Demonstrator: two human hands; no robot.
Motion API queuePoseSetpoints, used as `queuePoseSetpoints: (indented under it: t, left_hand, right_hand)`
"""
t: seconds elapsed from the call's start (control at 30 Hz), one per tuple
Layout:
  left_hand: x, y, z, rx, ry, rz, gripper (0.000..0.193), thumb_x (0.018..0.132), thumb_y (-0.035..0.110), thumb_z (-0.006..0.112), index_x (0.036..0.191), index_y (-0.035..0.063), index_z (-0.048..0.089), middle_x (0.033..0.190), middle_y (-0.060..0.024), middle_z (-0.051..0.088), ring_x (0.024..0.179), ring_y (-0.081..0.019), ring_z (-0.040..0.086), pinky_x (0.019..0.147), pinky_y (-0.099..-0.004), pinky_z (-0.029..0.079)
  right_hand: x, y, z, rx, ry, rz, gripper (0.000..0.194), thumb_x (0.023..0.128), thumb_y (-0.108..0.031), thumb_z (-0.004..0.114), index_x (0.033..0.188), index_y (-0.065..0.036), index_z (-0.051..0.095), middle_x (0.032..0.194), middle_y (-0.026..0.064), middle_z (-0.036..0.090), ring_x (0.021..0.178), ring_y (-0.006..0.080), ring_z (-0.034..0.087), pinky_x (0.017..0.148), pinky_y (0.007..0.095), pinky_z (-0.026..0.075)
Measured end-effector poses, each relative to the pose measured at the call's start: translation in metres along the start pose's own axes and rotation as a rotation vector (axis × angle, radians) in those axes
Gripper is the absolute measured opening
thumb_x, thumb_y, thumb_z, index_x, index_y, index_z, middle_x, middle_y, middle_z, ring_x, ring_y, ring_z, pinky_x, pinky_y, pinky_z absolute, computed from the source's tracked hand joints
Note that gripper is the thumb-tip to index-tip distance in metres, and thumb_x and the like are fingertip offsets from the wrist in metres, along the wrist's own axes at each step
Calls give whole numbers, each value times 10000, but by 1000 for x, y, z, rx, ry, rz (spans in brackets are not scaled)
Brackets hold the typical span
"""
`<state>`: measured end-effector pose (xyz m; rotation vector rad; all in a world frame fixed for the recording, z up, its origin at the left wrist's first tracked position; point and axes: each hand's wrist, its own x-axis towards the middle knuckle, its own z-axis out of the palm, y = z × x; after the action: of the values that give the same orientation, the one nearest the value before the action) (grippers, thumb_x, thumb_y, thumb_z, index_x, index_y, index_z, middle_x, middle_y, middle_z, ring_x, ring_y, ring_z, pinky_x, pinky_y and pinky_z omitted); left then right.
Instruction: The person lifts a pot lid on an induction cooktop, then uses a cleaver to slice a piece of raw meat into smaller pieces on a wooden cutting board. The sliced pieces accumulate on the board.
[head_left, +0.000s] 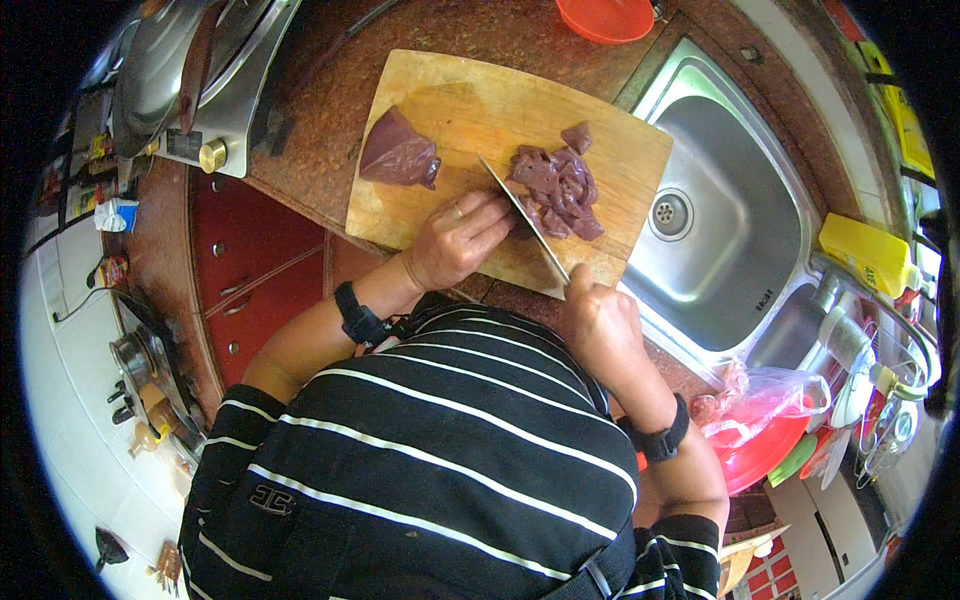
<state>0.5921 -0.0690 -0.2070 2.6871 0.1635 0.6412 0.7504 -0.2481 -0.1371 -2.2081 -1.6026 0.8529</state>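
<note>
My right hand (601, 311) grips the handle of a kitchen knife (525, 216), its blade slanting up and left across a wooden cutting board (442, 90). Left of the blade, my left hand (463, 236) has its fingers bent against a small dark piece of raw liver (520, 229), mostly hidden by fingers and knife. Cut slices of liver (562, 184) lie in a heap just right of the blade. A larger uncut chunk of liver (397, 150) rests apart at the board's left side.
A steel sink (720, 217) adjoins the board on the right. A cooktop (232, 112) stands at the upper left. At the back is a red bowl (607, 19). A plastic bag (772, 397) covers part of a red basin (757, 457) beside the sink; a yellow bottle (862, 255) stands behind the faucet.
</note>
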Motion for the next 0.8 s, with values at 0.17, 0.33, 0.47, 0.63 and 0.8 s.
queuePoseSetpoints:
  t: [0.17, 0.33, 0.47, 0.63, 0.8]
  left_hand:
    - [4, 2, -1, -40, 44, -80, 194, 707, 49, 671, 897, 8, 664, 1063, -109, 637, 1005, -285, 608, 860, -375, 526]
    - [11, -4, -9, -103, 4, -32, 207, 705, 36, 683, 878, 46, 569, 965, -97, 597, 949, -302, 589, 832, -423, 496]
    - [14, -10, -31, -307, -281, -122, 266, 728, 11, 673, 965, 38, 557, 1003, -127, 605, 943, -335, 601, 812, -434, 478]
    - [35, -23, -40, -283, -456, -126, 403, 783, 61, 699, 1158, 54, 552, 1070, -130, 575, 1037, -359, 592, 877, -429, 488]
    - [26, -20, -36, -168, -115, -234, 457, 761, 42, 731, 1190, 56, 575, 1145, -126, 527, 1064, -334, 579, 899, -405, 497]
  right_hand:
    - [-36, 13, -7, -4, -43, 95, 155, 853, -50, 605, 921, 5, 477, 596, 249, 581, 605, 470, 608, 537, 542, 470]
    - [-44, 26, -16, 106, 29, 184, 149, 875, -63, 626, 908, 8, 499, 648, 293, 563, 676, 510, 583, 560, 547, 436]
    - [-43, 28, -16, 44, 87, 92, 128, 855, -68, 618, 876, -10, 507, 598, 246, 572, 621, 463, 603, 556, 534, 468]
    - [-39, 24, -18, 114, 76, 131, 131, 875, -50, 624, 885, 5, 505, 650, 289, 558, 672, 509, 573, 567, 544, 434]
    - [-41, 18, -25, 124, 115, 115, 128, 873, -43, 621, 869, -1, 500, 639, 279, 558, 649, 500, 576, 552, 539, 434]
